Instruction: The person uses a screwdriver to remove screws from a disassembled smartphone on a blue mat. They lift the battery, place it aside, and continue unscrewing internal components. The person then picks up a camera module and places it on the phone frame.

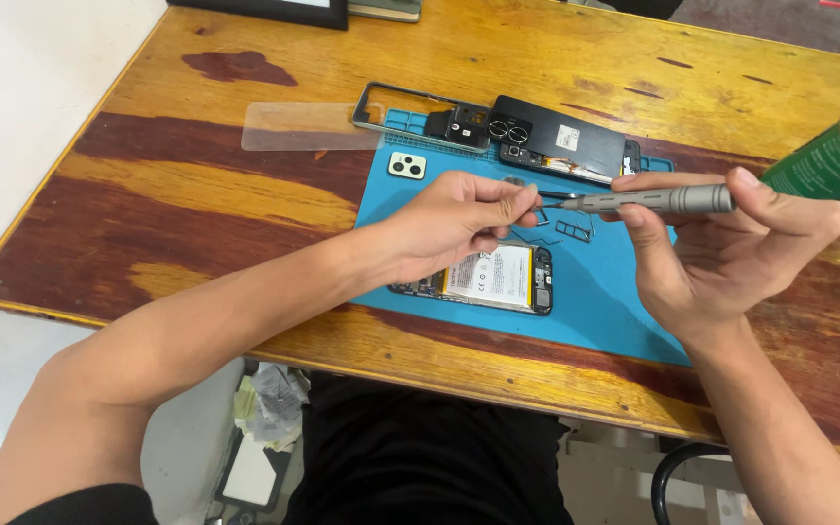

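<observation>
Nearest the person, an opened black smartphone with its white battery exposed [498,280] lies on a blue rectangular silicone work mat [595,292], partly under the left hand [449,222]. The fingers [512,206] of that hand are pinched together at the tip of a slim grey metal screwdriver [648,201]; whether they hold anything small there cannot be told. The right hand [721,248] grips the screwdriver's handle, thumb and fingers closed around it, the shaft lying level and pointing left. Just below the tip, small metal card trays [574,230] rest on the mat. Farther off lie a small white camera cover [406,165], a black phone back panel [561,139] and a thin grey phone frame [410,109]. A clear plastic sheet [308,126] lies on the wooden tabletop [196,194].
</observation>
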